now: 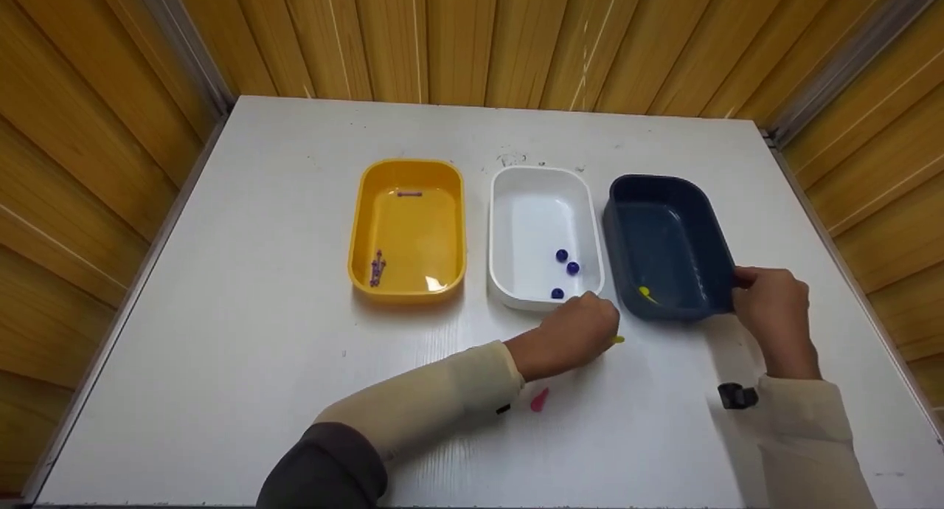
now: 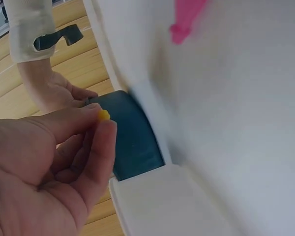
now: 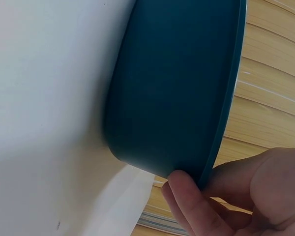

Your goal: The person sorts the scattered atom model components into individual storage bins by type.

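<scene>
My left hand pinches a small yellow piece between thumb and forefinger, just in front of the white tub. Most of that piece is hidden by the fingers. With thumb and fingers, my right hand grips the near right corner of the dark blue tub at its rim. Inside the dark blue tub lies another yellow piece with a round head and thin tail. A pink piece rests on the table beside my left forearm.
A yellow tub stands on the left, holding several small purple bar-shaped pieces. Blue beads lie in the white tub. All three tubs stand in a row on a white table, with wood-patterned walls behind and at the sides.
</scene>
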The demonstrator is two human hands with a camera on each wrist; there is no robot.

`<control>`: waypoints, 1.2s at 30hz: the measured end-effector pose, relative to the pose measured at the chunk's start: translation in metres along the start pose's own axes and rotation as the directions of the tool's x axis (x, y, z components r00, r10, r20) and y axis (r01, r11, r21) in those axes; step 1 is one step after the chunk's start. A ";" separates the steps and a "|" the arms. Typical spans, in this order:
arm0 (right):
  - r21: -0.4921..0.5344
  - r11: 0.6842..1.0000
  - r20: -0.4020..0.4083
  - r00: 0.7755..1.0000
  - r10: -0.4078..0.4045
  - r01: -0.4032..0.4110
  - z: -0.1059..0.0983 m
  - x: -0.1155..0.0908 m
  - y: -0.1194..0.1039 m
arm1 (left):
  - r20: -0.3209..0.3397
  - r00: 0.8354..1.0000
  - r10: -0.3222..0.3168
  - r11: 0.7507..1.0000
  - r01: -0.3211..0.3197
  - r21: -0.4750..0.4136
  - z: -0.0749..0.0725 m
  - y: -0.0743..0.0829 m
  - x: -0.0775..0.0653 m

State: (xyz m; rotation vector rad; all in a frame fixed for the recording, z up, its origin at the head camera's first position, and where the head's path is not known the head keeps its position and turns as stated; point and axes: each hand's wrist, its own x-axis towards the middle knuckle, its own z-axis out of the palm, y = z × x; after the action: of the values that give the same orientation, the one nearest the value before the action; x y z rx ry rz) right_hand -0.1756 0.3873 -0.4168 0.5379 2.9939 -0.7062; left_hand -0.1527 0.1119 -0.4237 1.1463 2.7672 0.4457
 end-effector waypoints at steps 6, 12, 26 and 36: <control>0.000 1.000 0.012 1.000 0.002 -0.002 -0.001 0.001 0.000 | -0.075 0.997 0.007 1.000 -0.008 -0.020 -0.008 0.006 0.021; 0.018 0.999 0.041 0.999 0.030 -0.031 -0.002 0.001 0.000 | -0.096 0.995 0.010 1.000 -0.008 0.029 -0.008 0.013 0.039; 0.021 0.999 0.054 0.998 0.038 -0.040 0.000 0.000 -0.002 | -0.166 0.986 0.030 0.990 -0.006 0.144 -0.001 0.022 0.068; 0.014 1.000 0.011 1.000 -0.006 0.006 -0.001 -0.001 0.000 | -0.177 0.984 0.028 0.986 0.002 0.170 0.001 0.022 0.072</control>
State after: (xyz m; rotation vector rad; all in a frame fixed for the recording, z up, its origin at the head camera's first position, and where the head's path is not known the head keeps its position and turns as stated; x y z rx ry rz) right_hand -0.1749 0.3874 -0.4162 0.5247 2.9838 -0.7284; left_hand -0.1887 0.1781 -0.4175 1.2167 3.0047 0.3353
